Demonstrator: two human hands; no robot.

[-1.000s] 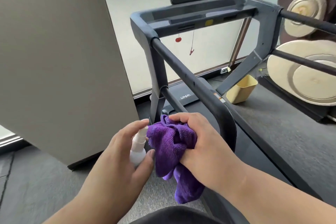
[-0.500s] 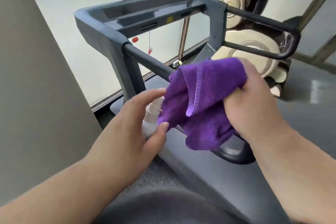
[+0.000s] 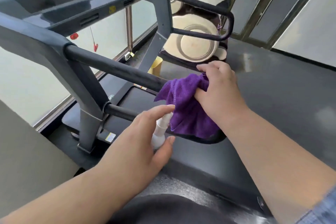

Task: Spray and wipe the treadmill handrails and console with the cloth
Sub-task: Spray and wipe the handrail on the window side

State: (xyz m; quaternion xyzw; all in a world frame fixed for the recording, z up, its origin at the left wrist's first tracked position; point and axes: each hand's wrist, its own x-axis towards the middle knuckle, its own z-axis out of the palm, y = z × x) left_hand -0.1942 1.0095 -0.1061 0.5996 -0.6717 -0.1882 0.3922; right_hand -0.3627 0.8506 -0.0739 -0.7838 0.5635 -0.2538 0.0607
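My right hand point(image 3: 219, 89) grips a purple cloth point(image 3: 185, 107), bunched over the near end of the treadmill's left handrail point(image 3: 112, 68), a black padded bar. My left hand point(image 3: 143, 136) holds a small white spray bottle point(image 3: 161, 132) just below and left of the cloth, its nozzle pointing up toward it, forefinger on top. The grey console point(image 3: 72, 5) spans the top left. The right handrail point(image 3: 209, 8) loops at the upper right, untouched.
A grey partition panel point(image 3: 21, 151) stands close on the left. A beige and brown massage chair point(image 3: 196, 42) sits behind the right handrail. A yellow bin point(image 3: 154, 64) stands by the treadmill's front. The black belt deck point(image 3: 272, 114) stretches to the right.
My right hand has lowered the cloth onto the near end of the left handrail. My view has swung right and nearer. The left hand keeps the bottle beside the cloth.
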